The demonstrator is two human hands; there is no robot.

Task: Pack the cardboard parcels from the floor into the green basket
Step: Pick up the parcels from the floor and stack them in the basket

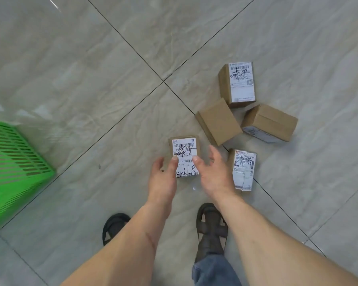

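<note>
**Parcels on the floor, both hands at the nearest one**

Parcels of brown cardboard, five of them, lie on the grey tiled floor (pixel 91 69) ahead of the person's feet. The nearest parcel (pixel 185 150) lies flat with its white shipping label facing up, black handwriting across it. The left hand (pixel 163 178) and the right hand (pixel 212 172) reach down to either side of it; the fingers of both are spread wide and relaxed, with a left fingertip and a right fingertip lying over the label's lower half. Whether they press on it or hover just above, I cannot tell.

Just to the right lies a second labelled parcel (pixel 243 170). Beyond it sit a plain parcel (pixel 218 120), a parcel tipped on its side (pixel 270 122) and, farthest off, an upright labelled parcel (pixel 237 83); these three cluster close together.

Well apart, at the left edge of the view, stands the green basket (pixel 15 168), only its slatted wall and a corner showing. Dark sandals (pixel 210 230) and a blue trouser leg (pixel 213 269) show below the forearms.
</note>
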